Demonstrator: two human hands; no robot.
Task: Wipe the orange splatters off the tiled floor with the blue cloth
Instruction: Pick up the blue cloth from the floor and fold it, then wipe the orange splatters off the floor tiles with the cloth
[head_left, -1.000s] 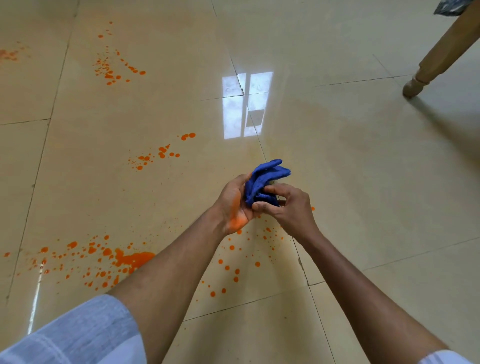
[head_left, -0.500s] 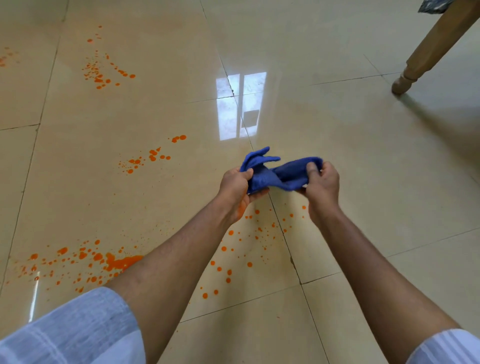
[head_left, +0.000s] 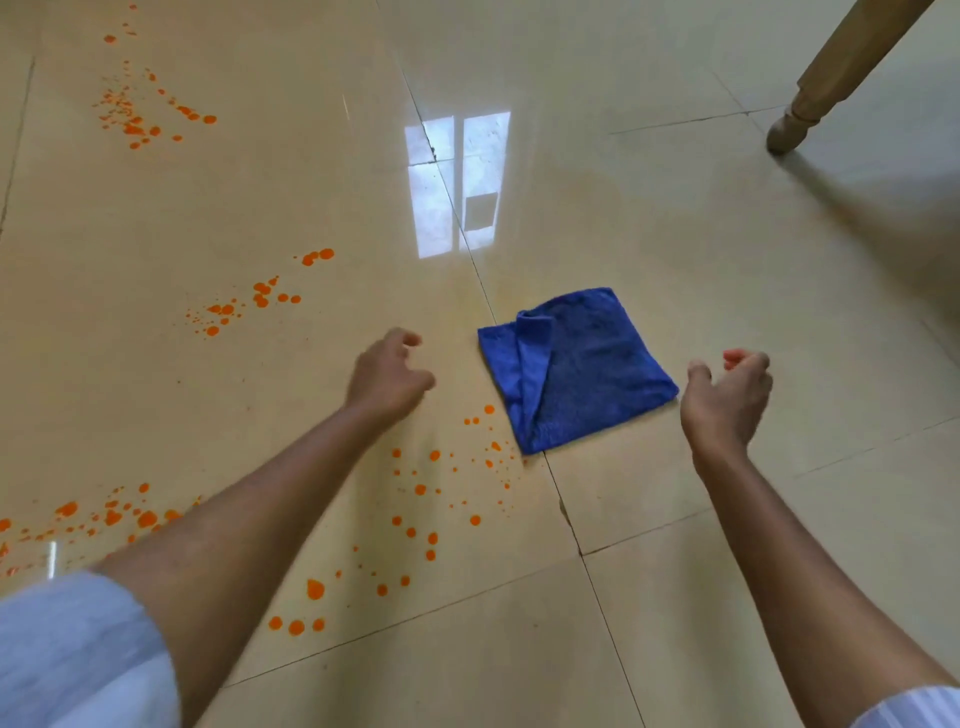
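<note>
Now the cloth (head_left: 576, 366) lies flat between both empty, loosely curled hands; best press a palm on it and sweep over the nearest splatters (head_left: 447, 483).

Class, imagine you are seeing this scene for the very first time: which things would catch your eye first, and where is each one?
The blue cloth stands out first, lying flat on the pale tiled floor between the two hands, with one flap folded over. Next come the orange splatters, scattered across the tiles to the left of the cloth and nearer the person. The left hand and right hand hover either side of the cloth, holding nothing.
</note>
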